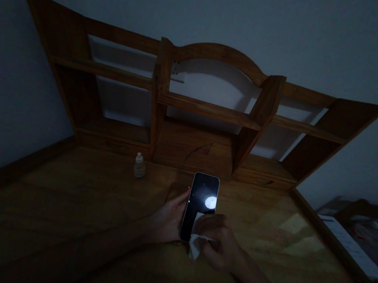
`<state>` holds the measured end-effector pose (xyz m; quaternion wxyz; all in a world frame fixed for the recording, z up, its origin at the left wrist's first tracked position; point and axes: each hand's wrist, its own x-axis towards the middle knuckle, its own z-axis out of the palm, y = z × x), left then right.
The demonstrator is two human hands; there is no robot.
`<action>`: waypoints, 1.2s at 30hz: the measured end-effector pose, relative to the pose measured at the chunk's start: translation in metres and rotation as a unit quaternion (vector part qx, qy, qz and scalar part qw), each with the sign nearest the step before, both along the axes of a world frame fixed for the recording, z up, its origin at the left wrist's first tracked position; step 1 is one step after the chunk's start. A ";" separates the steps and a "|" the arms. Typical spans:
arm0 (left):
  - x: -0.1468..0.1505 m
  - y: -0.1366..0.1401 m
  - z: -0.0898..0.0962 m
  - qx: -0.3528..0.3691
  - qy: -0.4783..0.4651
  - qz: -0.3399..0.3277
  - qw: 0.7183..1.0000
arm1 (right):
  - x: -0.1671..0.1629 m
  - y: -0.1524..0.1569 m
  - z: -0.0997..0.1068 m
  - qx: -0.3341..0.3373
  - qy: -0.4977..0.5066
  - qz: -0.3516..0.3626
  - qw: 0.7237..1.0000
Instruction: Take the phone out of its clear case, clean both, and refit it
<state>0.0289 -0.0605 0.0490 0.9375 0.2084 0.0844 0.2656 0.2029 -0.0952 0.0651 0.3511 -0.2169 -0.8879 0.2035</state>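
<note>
A smartphone [197, 200] with a dark screen stands nearly upright above the wooden desk, a bright round reflection on its glass. My left hand [170, 220] grips it along its left edge. A crumpled white tissue [195, 247] is bunched in the closed fingers of my right hand [218, 242], against the lower right of the screen. My right fingers cover that corner of the phone. Behind and to the left, a small capped bottle [139, 168] stands upright on the desk.
A wooden shelf unit [211, 111] rises from the desk's back edge [101, 149] against the wall. A power socket [176, 68] shows through its middle opening. Beyond the desk's right edge lie white papers [352, 246] and a dim pile of things. The room is dark.
</note>
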 end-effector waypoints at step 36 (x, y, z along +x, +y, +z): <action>0.000 -0.001 -0.001 0.003 -0.026 -0.016 1.000 | 0.017 0.017 -0.002 0.015 0.043 -0.201 0.978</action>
